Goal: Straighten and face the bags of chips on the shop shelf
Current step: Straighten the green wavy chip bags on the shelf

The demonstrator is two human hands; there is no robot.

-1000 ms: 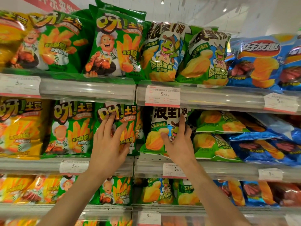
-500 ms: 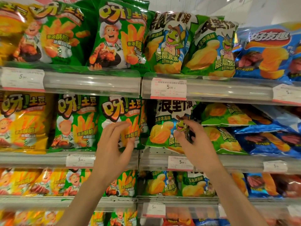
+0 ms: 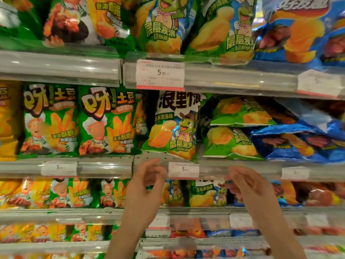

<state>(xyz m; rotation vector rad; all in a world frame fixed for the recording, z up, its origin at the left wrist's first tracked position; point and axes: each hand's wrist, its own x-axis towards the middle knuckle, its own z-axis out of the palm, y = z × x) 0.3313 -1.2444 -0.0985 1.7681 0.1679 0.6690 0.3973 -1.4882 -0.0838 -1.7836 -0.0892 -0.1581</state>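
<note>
Frog bag: the white-topped green bag with the cartoon frog stood at the centre of the frame on the middle shelf, upright, long axis vertical, printed front facing out, its lower edge at the shelf lip.
Bags to its right: two green bags lay flat, one stacked on the other, long axes running sideways, fronts tipped upward; blue bags beyond them at centre right also lay flat and crumpled.
Bags to its left: two green bags with a cartoon chef stood upright side by side, facing out, with a yellow bag at the left edge.
Left hand: the left hand hung below the frog bag, in front of the shelf rail, fingers loosely curved and parted, holding nothing; blurred.
Right hand: the right hand was lower right of centre, fingers spread loosely, nothing in it, also blurred, apart from the bags.
In the way: both hands covered part of the rail and the lower-shelf bags; a price tag showed between them.
Above: the top shelf held upright green frog bags, with a larger price label on its rail.
</note>
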